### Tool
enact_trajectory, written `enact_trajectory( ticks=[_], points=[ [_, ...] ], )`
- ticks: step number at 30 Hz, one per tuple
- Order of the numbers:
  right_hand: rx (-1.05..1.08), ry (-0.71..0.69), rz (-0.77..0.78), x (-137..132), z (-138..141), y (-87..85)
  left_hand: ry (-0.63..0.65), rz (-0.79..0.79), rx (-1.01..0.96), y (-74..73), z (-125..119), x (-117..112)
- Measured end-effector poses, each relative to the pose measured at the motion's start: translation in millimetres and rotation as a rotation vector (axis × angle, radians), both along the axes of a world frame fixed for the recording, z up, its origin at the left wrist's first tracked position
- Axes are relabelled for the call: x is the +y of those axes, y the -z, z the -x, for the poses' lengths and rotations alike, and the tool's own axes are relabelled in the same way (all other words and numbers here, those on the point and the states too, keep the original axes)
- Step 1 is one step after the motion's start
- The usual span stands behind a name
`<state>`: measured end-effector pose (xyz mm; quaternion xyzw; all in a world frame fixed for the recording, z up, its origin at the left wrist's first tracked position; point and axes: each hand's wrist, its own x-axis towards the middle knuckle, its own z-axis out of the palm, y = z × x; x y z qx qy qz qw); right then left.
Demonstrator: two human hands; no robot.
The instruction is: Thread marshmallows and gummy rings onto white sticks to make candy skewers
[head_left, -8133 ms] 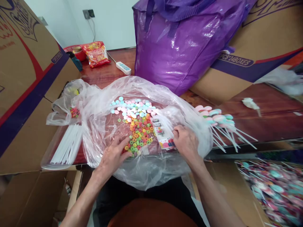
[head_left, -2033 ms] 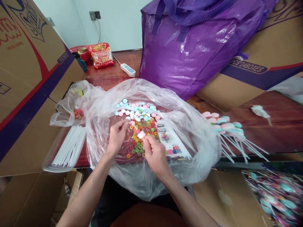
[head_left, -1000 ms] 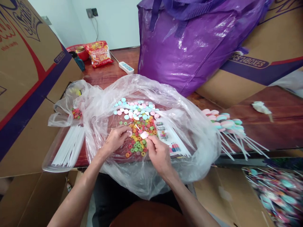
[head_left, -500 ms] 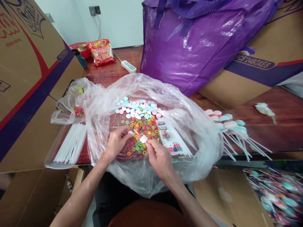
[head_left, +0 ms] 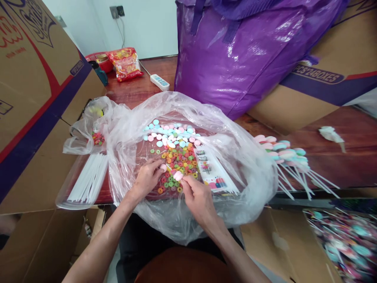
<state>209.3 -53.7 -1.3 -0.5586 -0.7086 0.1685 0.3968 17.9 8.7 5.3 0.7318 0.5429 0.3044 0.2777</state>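
Fingers of the left hand (head_left: 145, 179), center of frame, pinch a pale pink disc (head_left: 163, 168), thumb and index closed in on it. Fingers of the right hand (head_left: 198, 196), just right of that, pinch the near end of a candy stick (head_left: 178, 175) carrying pink pieces. Stick slants to upper left, aimed at the disc. Can't tell if the two touch.

Both hands are over a big clear plastic sheet (head_left: 250, 177) bunched up like a nest, mid-frame. Inside it: multicolored ring candies (head_left: 184, 157) right under/behind the fingertips, pastel discs (head_left: 159, 137) above those, printed packet (head_left: 210, 171) right of the rings.

Left of the sheet: white sticks (head_left: 89, 179) on a clear tray (head_left: 61, 201); small clear bag (head_left: 75, 145) with red bits just above them.

Right of the sheet: bunch of pastel pops (head_left: 284, 151), heads toward upper left, sticks toward lower right. Lower right corner: more pops in a heap (head_left: 344, 239), blurred.

Upper right: purple bag (head_left: 235, 59) standing on the red-brown table (head_left: 138, 92). Upper left: carton (head_left: 26, 102), red snack bag (head_left: 125, 65), white corded device (head_left: 159, 82).
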Motion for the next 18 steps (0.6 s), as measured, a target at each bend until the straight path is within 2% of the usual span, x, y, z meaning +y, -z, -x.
enact_trajectory(
  ticks=[3, 5, 10, 13, 18],
  points=[
    [0.0, -0.01, -0.004, -2.0, -0.3, 0.6, 0.006, -0.004, 0.022, -1.3, -1.7, -5.8],
    [0.0, -0.017, -0.001, -4.1, -0.5, 1.4, -0.033, 0.017, -0.029, -0.2, -3.0, -10.5],
    [0.008, -0.031, -0.012, -9.6, 2.1, 1.4, -0.221, 0.163, -0.339, 7.3, -4.5, -16.7],
    [0.008, -0.057, -0.009, -10.8, 5.2, -0.9, -0.264, 0.213, -0.562, 8.8, -4.9, -17.3],
    [-0.002, -0.062, 0.012, -10.0, 8.3, -2.3, -0.281, 0.294, -0.631, 6.7, -5.2, -20.1]
  ],
)
